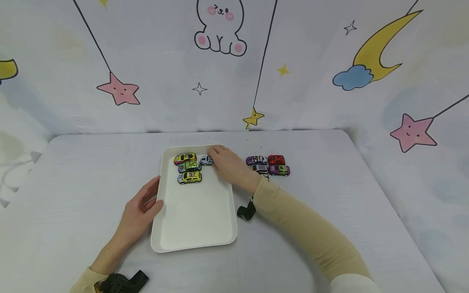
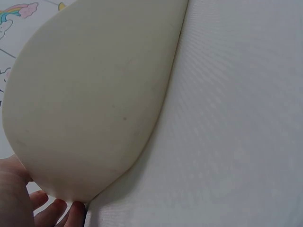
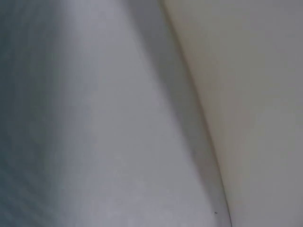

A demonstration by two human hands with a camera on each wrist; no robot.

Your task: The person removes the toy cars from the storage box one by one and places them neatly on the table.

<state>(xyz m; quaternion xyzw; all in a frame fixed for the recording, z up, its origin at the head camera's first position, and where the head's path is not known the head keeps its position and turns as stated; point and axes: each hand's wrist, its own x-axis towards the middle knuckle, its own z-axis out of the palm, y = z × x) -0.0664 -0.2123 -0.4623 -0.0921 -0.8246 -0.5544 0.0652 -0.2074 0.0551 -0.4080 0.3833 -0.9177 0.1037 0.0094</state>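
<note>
Nearest, the left hand (image 1: 141,211) grips the left rim of the white tray (image 1: 198,219), thumb over the edge. At the tray's far end sit three cars (image 1: 188,167). Beside them the right hand (image 1: 229,165) closes its fingers on a white car (image 1: 206,160). More cars (image 1: 269,165) cluster on the table (image 1: 329,203) to the right.

Beige sleeves (image 1: 307,228); black wrist-mounted cameras (image 1: 122,281); bare hands (image 1: 139,213).
</note>
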